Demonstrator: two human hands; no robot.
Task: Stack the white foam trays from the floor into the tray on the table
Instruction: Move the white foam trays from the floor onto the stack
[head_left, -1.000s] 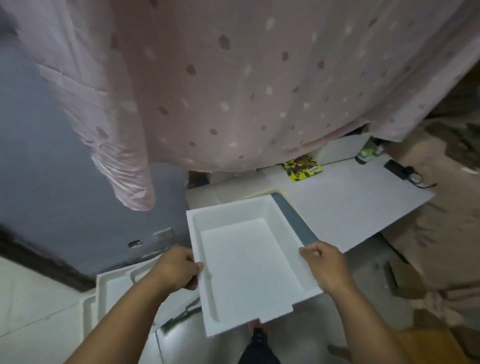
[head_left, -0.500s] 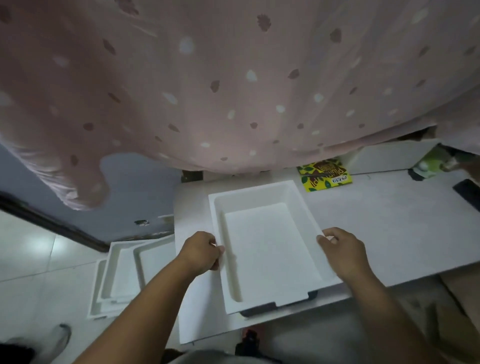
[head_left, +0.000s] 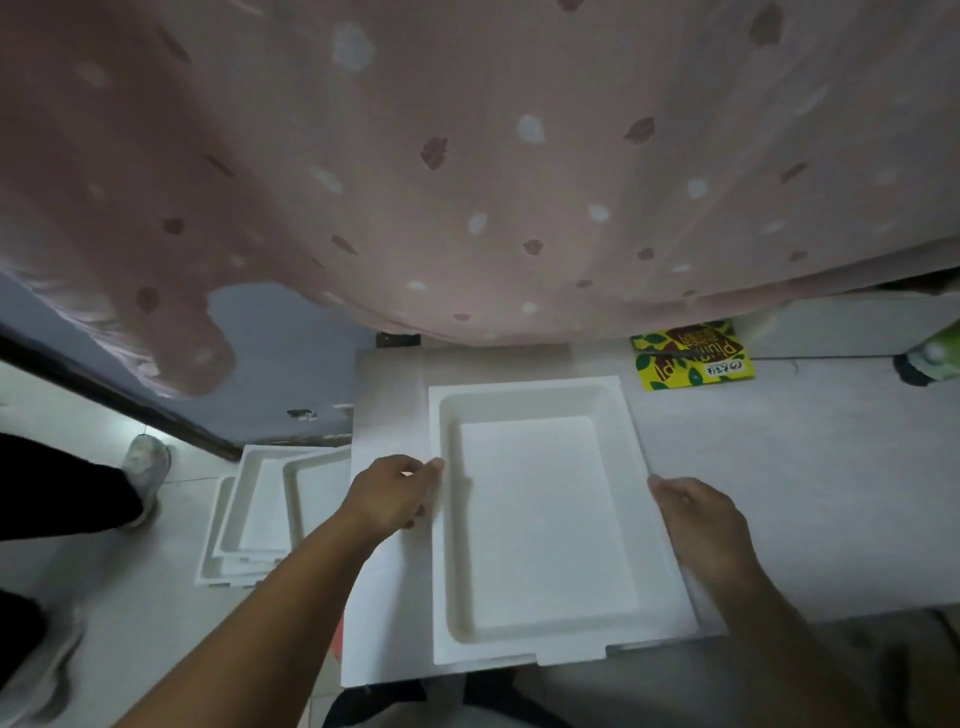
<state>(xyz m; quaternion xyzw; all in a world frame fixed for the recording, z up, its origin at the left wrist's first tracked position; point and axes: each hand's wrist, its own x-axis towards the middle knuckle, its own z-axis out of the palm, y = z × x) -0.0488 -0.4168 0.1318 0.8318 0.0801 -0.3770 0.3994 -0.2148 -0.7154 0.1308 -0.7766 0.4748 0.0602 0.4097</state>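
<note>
On the floor at left, a stack of white foam trays (head_left: 249, 519) lies beside the table (head_left: 805, 493). My left hand (head_left: 392, 493) pinches the left rim of the white foam tray (head_left: 540, 519) resting on the tabletop; my right hand (head_left: 701, 525) rests against its right rim, fingers loosely curled. A yellow packet (head_left: 691, 361) lies beyond.

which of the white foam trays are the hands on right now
The foam tray on the table: the left hand and right hand are at its two long sides. The other trays lie stacked on the floor, untouched.
</note>
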